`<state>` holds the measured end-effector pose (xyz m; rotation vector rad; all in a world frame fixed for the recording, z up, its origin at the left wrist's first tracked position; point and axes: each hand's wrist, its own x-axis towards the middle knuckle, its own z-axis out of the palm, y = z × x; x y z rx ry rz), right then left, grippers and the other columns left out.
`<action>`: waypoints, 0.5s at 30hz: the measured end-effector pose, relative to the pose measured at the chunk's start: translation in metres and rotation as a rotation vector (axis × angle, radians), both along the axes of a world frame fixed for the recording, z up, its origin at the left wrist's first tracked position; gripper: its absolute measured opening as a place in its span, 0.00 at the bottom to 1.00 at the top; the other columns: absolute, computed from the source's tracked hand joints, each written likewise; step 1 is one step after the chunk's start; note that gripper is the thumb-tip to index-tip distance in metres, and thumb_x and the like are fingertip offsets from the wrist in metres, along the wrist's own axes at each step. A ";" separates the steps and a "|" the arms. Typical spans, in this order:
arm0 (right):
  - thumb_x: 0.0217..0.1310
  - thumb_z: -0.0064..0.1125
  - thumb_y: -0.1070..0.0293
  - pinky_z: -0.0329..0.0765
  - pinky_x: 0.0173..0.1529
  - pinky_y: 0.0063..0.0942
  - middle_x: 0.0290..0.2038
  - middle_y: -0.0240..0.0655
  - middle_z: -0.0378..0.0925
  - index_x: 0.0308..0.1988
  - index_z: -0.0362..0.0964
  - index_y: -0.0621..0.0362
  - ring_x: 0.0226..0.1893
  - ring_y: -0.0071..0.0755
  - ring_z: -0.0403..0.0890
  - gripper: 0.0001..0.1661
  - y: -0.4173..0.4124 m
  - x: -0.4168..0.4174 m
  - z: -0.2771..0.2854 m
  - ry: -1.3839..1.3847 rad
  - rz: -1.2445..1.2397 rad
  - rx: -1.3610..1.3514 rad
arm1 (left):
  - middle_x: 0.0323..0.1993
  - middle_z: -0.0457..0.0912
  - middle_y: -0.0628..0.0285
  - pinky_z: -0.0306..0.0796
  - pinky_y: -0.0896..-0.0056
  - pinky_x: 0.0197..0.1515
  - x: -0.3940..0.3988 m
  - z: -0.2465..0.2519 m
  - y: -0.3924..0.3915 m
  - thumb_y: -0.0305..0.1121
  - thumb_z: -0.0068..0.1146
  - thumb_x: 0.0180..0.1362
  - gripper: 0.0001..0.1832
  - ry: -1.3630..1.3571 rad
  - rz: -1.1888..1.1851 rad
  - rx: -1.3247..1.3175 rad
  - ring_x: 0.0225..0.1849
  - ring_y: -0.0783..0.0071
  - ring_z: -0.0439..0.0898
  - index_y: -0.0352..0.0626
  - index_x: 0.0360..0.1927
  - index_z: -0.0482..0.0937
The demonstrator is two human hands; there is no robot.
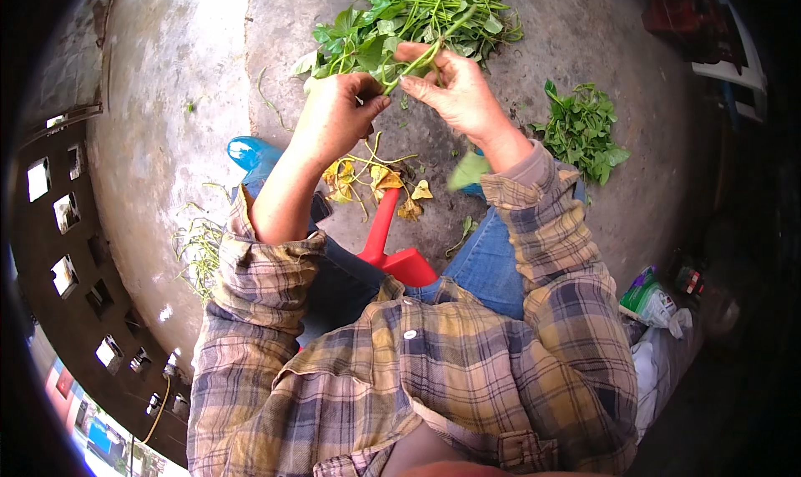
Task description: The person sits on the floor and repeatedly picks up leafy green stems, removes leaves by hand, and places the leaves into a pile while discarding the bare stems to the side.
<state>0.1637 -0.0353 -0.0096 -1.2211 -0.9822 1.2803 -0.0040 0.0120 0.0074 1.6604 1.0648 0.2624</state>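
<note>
In front of me a long green leafy vine stem (427, 58) runs between my two hands. My left hand (341, 114) pinches its lower end between thumb and fingers. My right hand (460, 92) grips the stem farther up, its index finger behind it and the thumb in front. Beyond both hands lies a large heap of green leafy stems (432, 8) on the concrete floor. Below my right wrist is a blurred light green leaf (469, 170); whether it touches anything I cannot tell.
Plucked green leaves (585, 130) form a pile at the right. Thin bare stems (200, 249) lie at the left. Yellowed leaves (382, 180) are on the floor between my feet, by a red plastic object (382, 239). Plastic bags (651, 299) stand at the lower right.
</note>
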 end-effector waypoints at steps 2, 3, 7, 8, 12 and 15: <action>0.54 0.57 0.68 0.71 0.31 0.20 0.30 0.31 0.77 0.39 0.72 0.64 0.27 0.17 0.72 0.13 0.002 0.010 -0.006 -0.218 0.113 -0.072 | 0.16 0.76 0.64 0.67 0.79 0.20 -0.001 -0.002 0.000 0.29 0.56 0.52 0.08 0.011 -0.016 0.041 0.16 0.81 0.74 0.34 0.33 0.75; 0.56 0.55 0.66 0.70 0.31 0.20 0.27 0.31 0.77 0.36 0.73 0.64 0.27 0.17 0.72 0.12 0.003 0.012 -0.005 -0.326 0.172 -0.106 | 0.17 0.76 0.63 0.67 0.79 0.20 -0.002 -0.003 0.001 0.29 0.57 0.52 0.09 0.018 -0.023 0.063 0.16 0.81 0.74 0.34 0.33 0.76; 0.58 0.51 0.61 0.71 0.33 0.26 0.23 0.30 0.77 0.28 0.74 0.62 0.25 0.24 0.74 0.15 0.002 0.026 0.008 -0.558 0.391 -0.149 | 0.19 0.78 0.62 0.68 0.78 0.21 -0.010 -0.005 0.008 0.29 0.56 0.52 0.08 0.050 -0.095 0.093 0.17 0.80 0.75 0.34 0.32 0.77; 0.58 0.50 0.59 0.71 0.34 0.27 0.24 0.30 0.77 0.28 0.75 0.61 0.25 0.26 0.75 0.16 0.001 0.031 0.018 -0.655 0.476 -0.194 | 0.19 0.78 0.62 0.68 0.78 0.22 -0.012 -0.003 0.006 0.29 0.56 0.52 0.08 0.075 -0.093 0.100 0.16 0.80 0.75 0.34 0.32 0.77; 0.60 0.48 0.58 0.70 0.41 0.26 0.27 0.31 0.76 0.27 0.74 0.59 0.31 0.24 0.74 0.17 -0.010 0.109 0.033 -0.642 0.173 -0.257 | 0.18 0.78 0.62 0.69 0.77 0.22 -0.038 -0.010 0.020 0.30 0.56 0.51 0.09 0.176 0.099 0.105 0.16 0.81 0.75 0.35 0.33 0.78; 0.58 0.52 0.59 0.69 0.43 0.24 0.28 0.29 0.76 0.30 0.74 0.59 0.32 0.23 0.74 0.15 -0.023 0.131 0.040 -0.503 -0.002 -0.301 | 0.18 0.76 0.64 0.68 0.79 0.21 -0.036 -0.003 0.018 0.30 0.56 0.52 0.09 0.216 0.047 0.089 0.16 0.82 0.74 0.34 0.33 0.77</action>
